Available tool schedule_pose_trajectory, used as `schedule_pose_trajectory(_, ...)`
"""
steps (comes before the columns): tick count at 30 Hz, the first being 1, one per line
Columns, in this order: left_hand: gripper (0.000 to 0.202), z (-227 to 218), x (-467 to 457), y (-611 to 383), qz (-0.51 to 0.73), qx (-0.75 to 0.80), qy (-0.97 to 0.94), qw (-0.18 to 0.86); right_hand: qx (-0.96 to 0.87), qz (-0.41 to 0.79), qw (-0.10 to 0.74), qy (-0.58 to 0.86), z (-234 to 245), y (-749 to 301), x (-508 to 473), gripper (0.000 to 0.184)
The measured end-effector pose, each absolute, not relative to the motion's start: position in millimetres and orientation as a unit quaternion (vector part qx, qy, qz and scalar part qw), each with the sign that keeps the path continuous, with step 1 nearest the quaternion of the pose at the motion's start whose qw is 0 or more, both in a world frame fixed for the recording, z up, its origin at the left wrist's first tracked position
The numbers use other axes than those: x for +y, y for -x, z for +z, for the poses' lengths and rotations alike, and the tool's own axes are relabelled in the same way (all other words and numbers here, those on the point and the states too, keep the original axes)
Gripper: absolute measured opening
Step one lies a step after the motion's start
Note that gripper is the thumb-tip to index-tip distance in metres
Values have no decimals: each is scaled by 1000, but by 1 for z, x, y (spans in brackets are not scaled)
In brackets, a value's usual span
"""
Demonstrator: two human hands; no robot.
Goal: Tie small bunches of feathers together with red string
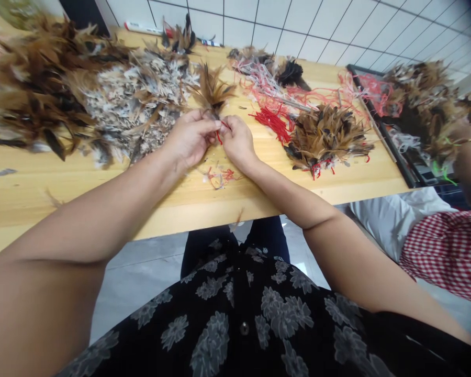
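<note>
My left hand is closed around the base of a small bunch of brown feathers, whose tips fan out away from me. Close against it, my right hand pinches a short red string at the bunch's base. Fingers hide the exact crossing of string and quills. Left of my hands spreads a large heap of brown and whitish feathers. To the right lie a bundle of cut red strings and a pile of brown feather bunches, some with red string at their ends.
Loose string scraps lie near the table's front edge. Pink and white strings sit behind, and a red-and-white marker rests by the tiled wall. At far right, a co-worker's hand is beside a black-edged board with feathers.
</note>
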State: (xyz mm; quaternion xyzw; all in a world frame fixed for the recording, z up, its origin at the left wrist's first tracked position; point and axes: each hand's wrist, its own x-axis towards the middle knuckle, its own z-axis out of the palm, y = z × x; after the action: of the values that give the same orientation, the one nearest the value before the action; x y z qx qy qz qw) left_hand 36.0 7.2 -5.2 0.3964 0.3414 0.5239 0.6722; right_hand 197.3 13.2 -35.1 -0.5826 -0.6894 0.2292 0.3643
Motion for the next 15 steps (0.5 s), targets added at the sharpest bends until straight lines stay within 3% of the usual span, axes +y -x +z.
schedule_pose_trajectory(3,44,1,5,-34,531,329,-391,676,-680,284,397,546,-30,-200,15,13)
schedule_pose_trajectory(10,49,-13,23,-22,529,335,-400,669,-581,488,489,430,-29,-204,16,52)
schedule_pose_trajectory(15,46,-19,21,-20,522,315,-457,648,-589,451,488,460,-35,-205,19,43)
